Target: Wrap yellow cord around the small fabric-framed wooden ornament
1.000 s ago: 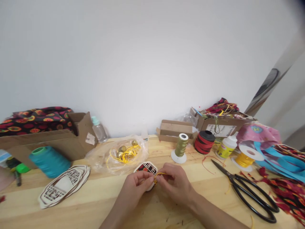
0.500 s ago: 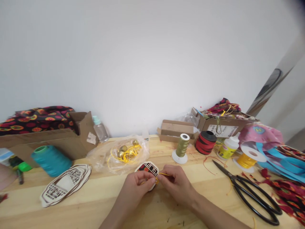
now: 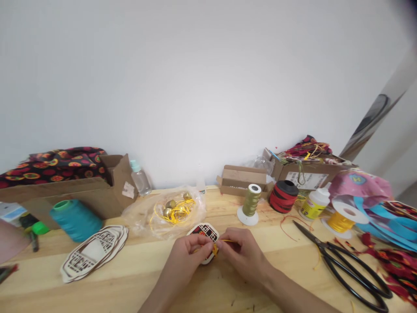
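Note:
Near the front middle of the table, my left hand (image 3: 193, 253) is closed, thumb and forefinger pinching yellow cord (image 3: 215, 249) at the edge of a small cut-out wooden plaque (image 3: 208, 229). The plaque has a dark lattice pattern and red patterned fabric showing through it; my left fingers cover its lower part. My right hand (image 3: 243, 252) pinches the same yellow cord just to the right, and a strand passes over its forefinger. Both sets of fingertips almost meet. How the cord loops is too small to make out.
Left stand a stack of wooden cut-outs (image 3: 94, 254), a teal thread cone (image 3: 76, 221) and a cardboard box (image 3: 87, 195). Behind my hands lies a plastic bag of bells on yellow cord (image 3: 177, 211). Right are a green thread spool (image 3: 250, 202), a glue bottle (image 3: 314, 203) and black scissors (image 3: 345, 265).
The view has shifted slightly, so everything sits a little further right. Both hands stay pinched on the cord; the yellow cord between the fingertips has changed shape a little.

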`<state>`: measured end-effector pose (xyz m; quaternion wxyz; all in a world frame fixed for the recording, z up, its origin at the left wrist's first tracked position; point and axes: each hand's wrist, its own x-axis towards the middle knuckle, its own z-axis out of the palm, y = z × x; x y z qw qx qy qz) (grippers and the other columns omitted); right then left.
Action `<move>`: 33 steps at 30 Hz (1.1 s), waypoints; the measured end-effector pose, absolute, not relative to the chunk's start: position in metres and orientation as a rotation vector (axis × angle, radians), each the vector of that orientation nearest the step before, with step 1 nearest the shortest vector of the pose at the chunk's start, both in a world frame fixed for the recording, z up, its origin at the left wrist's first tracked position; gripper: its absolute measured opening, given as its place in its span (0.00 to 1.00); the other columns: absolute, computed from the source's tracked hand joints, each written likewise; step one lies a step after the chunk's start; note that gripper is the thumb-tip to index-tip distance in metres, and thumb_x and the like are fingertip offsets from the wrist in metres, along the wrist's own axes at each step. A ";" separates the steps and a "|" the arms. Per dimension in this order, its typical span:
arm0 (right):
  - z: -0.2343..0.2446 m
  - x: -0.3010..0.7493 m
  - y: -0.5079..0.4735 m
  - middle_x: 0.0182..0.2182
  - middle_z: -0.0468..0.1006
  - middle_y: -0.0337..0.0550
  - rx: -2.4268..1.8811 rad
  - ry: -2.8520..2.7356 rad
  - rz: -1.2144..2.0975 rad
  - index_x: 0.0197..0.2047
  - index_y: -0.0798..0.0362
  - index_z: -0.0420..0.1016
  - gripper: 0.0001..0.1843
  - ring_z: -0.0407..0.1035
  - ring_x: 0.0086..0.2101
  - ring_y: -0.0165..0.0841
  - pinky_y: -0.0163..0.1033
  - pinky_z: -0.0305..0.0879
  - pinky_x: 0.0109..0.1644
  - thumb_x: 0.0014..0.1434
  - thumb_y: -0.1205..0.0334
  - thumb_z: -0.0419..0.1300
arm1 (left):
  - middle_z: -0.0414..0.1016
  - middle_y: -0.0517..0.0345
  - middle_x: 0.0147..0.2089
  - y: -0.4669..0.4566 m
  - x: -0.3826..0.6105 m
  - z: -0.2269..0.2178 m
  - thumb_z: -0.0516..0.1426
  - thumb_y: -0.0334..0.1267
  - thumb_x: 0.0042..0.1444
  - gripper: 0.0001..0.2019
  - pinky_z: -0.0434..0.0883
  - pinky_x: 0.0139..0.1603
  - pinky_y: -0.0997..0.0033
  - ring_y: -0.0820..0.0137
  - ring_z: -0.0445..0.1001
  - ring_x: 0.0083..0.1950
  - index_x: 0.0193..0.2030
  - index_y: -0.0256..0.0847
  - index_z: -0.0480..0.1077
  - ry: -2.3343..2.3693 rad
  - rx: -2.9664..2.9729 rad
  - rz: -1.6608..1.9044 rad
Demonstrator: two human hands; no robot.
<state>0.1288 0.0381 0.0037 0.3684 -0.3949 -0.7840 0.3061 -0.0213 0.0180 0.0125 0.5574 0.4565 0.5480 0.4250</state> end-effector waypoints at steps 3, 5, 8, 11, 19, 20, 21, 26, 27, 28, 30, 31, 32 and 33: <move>0.003 0.128 0.039 0.17 0.67 0.37 -1.033 -1.963 0.780 0.24 0.58 0.72 0.12 0.56 0.19 0.24 0.29 0.51 0.21 0.52 0.64 0.51 | 0.73 0.61 0.18 0.017 -0.020 0.015 0.60 0.40 0.37 0.09 0.60 0.23 0.79 0.76 0.66 0.20 0.22 0.34 0.72 1.308 1.063 1.008; 0.003 0.127 0.039 0.17 0.67 0.37 -1.029 -1.965 0.775 0.23 0.58 0.73 0.12 0.56 0.19 0.24 0.29 0.51 0.21 0.52 0.64 0.51 | 0.73 0.61 0.18 0.017 -0.020 0.016 0.60 0.40 0.37 0.09 0.60 0.23 0.80 0.76 0.66 0.20 0.22 0.35 0.72 1.311 1.052 1.011; 0.002 0.127 0.039 0.16 0.66 0.37 -1.032 -1.977 0.755 0.23 0.58 0.73 0.12 0.55 0.18 0.24 0.29 0.50 0.21 0.51 0.64 0.52 | 0.74 0.60 0.19 0.017 -0.021 0.015 0.60 0.40 0.37 0.09 0.61 0.23 0.79 0.75 0.67 0.21 0.22 0.35 0.73 1.314 1.050 0.997; 0.003 0.128 0.038 0.16 0.66 0.38 -1.030 -1.978 0.751 0.23 0.58 0.73 0.12 0.55 0.19 0.24 0.29 0.50 0.21 0.51 0.64 0.52 | 0.75 0.60 0.19 0.018 -0.022 0.015 0.60 0.40 0.37 0.10 0.61 0.24 0.78 0.74 0.67 0.21 0.24 0.34 0.74 1.320 1.056 0.976; 0.002 0.128 0.039 0.16 0.66 0.37 -1.051 -1.989 0.729 0.23 0.58 0.73 0.12 0.55 0.19 0.24 0.29 0.50 0.21 0.51 0.65 0.52 | 0.72 0.61 0.18 0.016 -0.020 0.014 0.60 0.40 0.37 0.10 0.58 0.23 0.79 0.76 0.64 0.20 0.23 0.34 0.73 1.322 1.089 0.961; 0.002 0.128 0.039 0.16 0.66 0.37 -1.056 -1.988 0.730 0.23 0.57 0.73 0.12 0.56 0.19 0.24 0.29 0.50 0.21 0.51 0.65 0.51 | 0.72 0.61 0.18 0.016 -0.020 0.014 0.60 0.40 0.37 0.10 0.58 0.22 0.79 0.76 0.63 0.20 0.23 0.34 0.73 1.327 1.101 0.960; 0.001 0.128 0.039 0.16 0.66 0.37 -1.060 -1.988 0.732 0.23 0.57 0.73 0.12 0.56 0.19 0.25 0.29 0.51 0.21 0.51 0.65 0.51 | 0.72 0.61 0.18 0.015 -0.020 0.014 0.60 0.40 0.37 0.10 0.57 0.22 0.79 0.76 0.63 0.20 0.23 0.34 0.73 1.329 1.114 0.960; 0.001 0.128 0.037 0.16 0.66 0.37 -1.072 -1.993 0.708 0.23 0.57 0.72 0.12 0.57 0.19 0.25 0.29 0.51 0.21 0.52 0.63 0.51 | 0.71 0.62 0.18 0.015 -0.020 0.012 0.60 0.40 0.37 0.09 0.57 0.22 0.79 0.76 0.63 0.20 0.23 0.34 0.73 1.323 1.145 0.977; 0.001 0.128 0.037 0.16 0.67 0.37 -1.070 -1.992 0.707 0.23 0.57 0.72 0.12 0.57 0.19 0.25 0.29 0.51 0.21 0.52 0.63 0.51 | 0.70 0.62 0.18 0.015 -0.020 0.011 0.60 0.40 0.37 0.09 0.57 0.21 0.79 0.77 0.62 0.19 0.22 0.34 0.72 1.312 1.135 0.985; 0.001 0.128 0.037 0.17 0.67 0.37 -1.066 -1.991 0.710 0.23 0.57 0.72 0.12 0.58 0.19 0.25 0.29 0.52 0.21 0.52 0.63 0.51 | 0.70 0.62 0.18 0.015 -0.020 0.011 0.60 0.39 0.37 0.09 0.57 0.22 0.79 0.77 0.62 0.19 0.22 0.34 0.72 1.301 1.121 0.994; 0.002 0.129 0.037 0.17 0.67 0.38 -1.058 -1.986 0.723 0.24 0.57 0.73 0.11 0.58 0.20 0.25 0.29 0.52 0.22 0.52 0.64 0.51 | 0.71 0.61 0.18 0.015 -0.019 0.011 0.60 0.39 0.37 0.08 0.58 0.22 0.79 0.77 0.63 0.20 0.23 0.35 0.72 1.280 1.093 1.016; 0.002 0.129 0.037 0.18 0.68 0.38 -1.058 -1.980 0.727 0.24 0.57 0.73 0.11 0.58 0.20 0.25 0.29 0.52 0.22 0.52 0.64 0.51 | 0.72 0.61 0.19 0.015 -0.019 0.012 0.60 0.39 0.37 0.08 0.59 0.23 0.79 0.76 0.63 0.20 0.24 0.35 0.73 1.277 1.086 1.021; 0.003 0.129 0.037 0.18 0.68 0.38 -1.059 -1.977 0.730 0.24 0.57 0.73 0.12 0.59 0.20 0.25 0.29 0.52 0.22 0.52 0.64 0.51 | 0.73 0.61 0.19 0.015 -0.019 0.012 0.60 0.39 0.37 0.08 0.59 0.24 0.79 0.76 0.64 0.21 0.24 0.35 0.73 1.280 1.082 1.020; 0.003 0.129 0.037 0.18 0.67 0.39 -1.061 -1.976 0.730 0.24 0.57 0.73 0.12 0.58 0.20 0.26 0.30 0.52 0.22 0.52 0.64 0.51 | 0.73 0.60 0.20 0.015 -0.019 0.012 0.60 0.39 0.37 0.08 0.59 0.24 0.78 0.76 0.65 0.21 0.24 0.35 0.73 1.286 1.081 1.014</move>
